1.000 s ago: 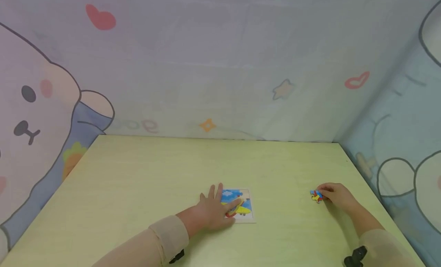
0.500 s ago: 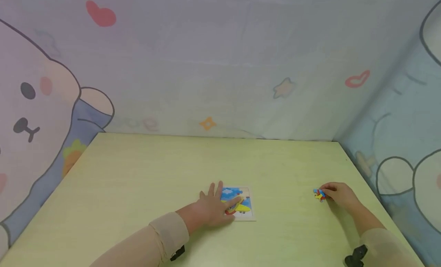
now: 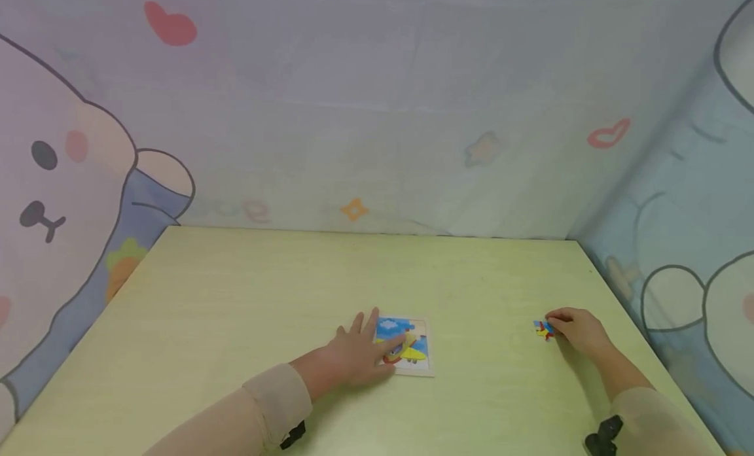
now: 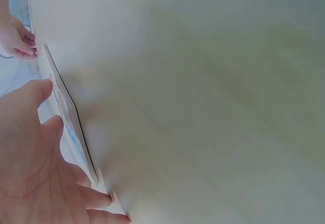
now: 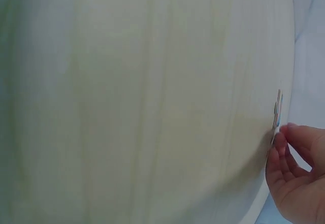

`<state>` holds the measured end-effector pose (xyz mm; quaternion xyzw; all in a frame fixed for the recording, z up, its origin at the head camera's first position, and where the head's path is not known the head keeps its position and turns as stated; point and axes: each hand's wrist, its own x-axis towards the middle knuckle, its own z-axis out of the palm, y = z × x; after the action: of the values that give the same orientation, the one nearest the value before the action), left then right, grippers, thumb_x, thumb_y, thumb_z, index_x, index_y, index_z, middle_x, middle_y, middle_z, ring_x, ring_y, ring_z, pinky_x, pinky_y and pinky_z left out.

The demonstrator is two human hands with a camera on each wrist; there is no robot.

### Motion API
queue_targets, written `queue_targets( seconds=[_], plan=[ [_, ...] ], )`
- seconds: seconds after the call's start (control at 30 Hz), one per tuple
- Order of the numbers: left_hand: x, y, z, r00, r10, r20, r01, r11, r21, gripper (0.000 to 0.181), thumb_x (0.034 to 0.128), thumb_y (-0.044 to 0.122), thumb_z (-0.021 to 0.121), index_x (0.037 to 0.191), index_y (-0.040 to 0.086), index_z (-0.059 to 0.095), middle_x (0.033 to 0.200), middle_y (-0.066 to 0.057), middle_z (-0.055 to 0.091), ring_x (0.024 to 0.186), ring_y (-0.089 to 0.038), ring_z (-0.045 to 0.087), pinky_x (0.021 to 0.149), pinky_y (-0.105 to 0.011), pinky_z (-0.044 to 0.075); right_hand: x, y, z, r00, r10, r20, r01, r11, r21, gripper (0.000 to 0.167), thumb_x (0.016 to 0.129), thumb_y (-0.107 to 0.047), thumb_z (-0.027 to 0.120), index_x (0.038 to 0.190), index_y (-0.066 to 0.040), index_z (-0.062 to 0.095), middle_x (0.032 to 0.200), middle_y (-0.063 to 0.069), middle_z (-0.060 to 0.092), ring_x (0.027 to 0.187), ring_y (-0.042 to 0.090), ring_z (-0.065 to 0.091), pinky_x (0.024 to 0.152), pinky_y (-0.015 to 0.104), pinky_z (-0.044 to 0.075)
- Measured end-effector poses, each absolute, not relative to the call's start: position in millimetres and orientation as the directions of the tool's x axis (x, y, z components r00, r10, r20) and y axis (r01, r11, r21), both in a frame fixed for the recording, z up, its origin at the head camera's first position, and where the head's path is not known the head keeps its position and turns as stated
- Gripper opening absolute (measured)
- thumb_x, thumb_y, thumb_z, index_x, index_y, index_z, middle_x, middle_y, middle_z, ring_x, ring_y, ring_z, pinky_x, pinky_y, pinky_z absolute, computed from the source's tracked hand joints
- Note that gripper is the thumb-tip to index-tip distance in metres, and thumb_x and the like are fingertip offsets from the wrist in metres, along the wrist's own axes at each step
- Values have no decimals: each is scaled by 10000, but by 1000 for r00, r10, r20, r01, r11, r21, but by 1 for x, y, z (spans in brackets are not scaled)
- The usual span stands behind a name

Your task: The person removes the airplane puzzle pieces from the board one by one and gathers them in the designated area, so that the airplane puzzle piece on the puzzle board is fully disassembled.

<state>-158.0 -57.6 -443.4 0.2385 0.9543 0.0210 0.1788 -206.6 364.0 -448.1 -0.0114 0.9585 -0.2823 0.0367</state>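
Observation:
A square jigsaw board (image 3: 425,371) printed with a yellow aeroplane, blue sky and a cloud lies flat at the table's middle. My left hand (image 3: 356,359) rests over its left side with fingers spread, covering part of the picture. A bare wood-coloured patch shows at its upper right. In the left wrist view, the board (image 4: 76,125) appears edge-on beside thumb and fingers. Far to the right, my right hand (image 3: 582,332) pinches a small blue, red and yellow jigsaw piece (image 3: 542,330) between thumb and fingertips. The right wrist view catches that piece (image 5: 278,109) edge-on, low over the table.
The pale yellow-green table (image 3: 283,292) extends around both hands. Behind it hangs a cloth backdrop (image 3: 365,116) with cartoon prints, and its right side (image 3: 689,201) stands near the right hand.
The jigsaw piece has shifted slightly right and turned a little in my right fingers. My left hand stays on the board. The head view has shifted slightly.

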Motion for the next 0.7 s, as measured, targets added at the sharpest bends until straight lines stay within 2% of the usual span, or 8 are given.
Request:
queue_targets(
  seconds=[0.1, 0.23, 0.5, 0.7],
  plan=[
    [-156, -62, -443, -816, 475, -328, 472, 876, 95, 576, 921, 607, 353, 1456, 465, 192, 1546, -166, 40, 1376, -417, 121, 986, -622, 260, -205, 357, -446, -999, -36, 1, -31, 848, -529, 289, 953, -138, 517, 1090, 104, 596, 1024, 256, 620, 940, 406, 572, 768, 477, 455],
    [-154, -66, -443, -817, 476, -326, 480, 874, 73, 577, 923, 616, 339, 1459, 452, 202, 1545, -165, 54, 1375, -416, 128, 988, -613, 266, -205, 338, -444, -997, -25, 68, -59, 830, -555, 290, 964, -139, 496, 1129, 82, 584, 1062, 253, 602, 966, 411, 556, 730, 453, 467],
    [-154, -65, -443, -824, 467, -319, 471, 879, 71, 574, 928, 606, 345, 1461, 447, 202, 1543, -171, 62, 1376, -414, 124, 995, -612, 255, -208, 284, -442, -995, -97, 19, -85, 739, -668, 263, 950, -125, 537, 1128, 53, 613, 1095, 211, 610, 993, 343, 562, 806, 427, 459],
    [-154, -62, -443, -823, 471, -317, 474, 878, 74, 578, 928, 605, 346, 1463, 443, 199, 1541, -177, 61, 1375, -422, 118, 994, -620, 248, -208, 237, -441, -979, -197, -51, -92, 651, -753, 223, 936, -116, 564, 1087, 24, 650, 1060, 140, 635, 887, 217, 559, 730, 311, 468]
  ],
)
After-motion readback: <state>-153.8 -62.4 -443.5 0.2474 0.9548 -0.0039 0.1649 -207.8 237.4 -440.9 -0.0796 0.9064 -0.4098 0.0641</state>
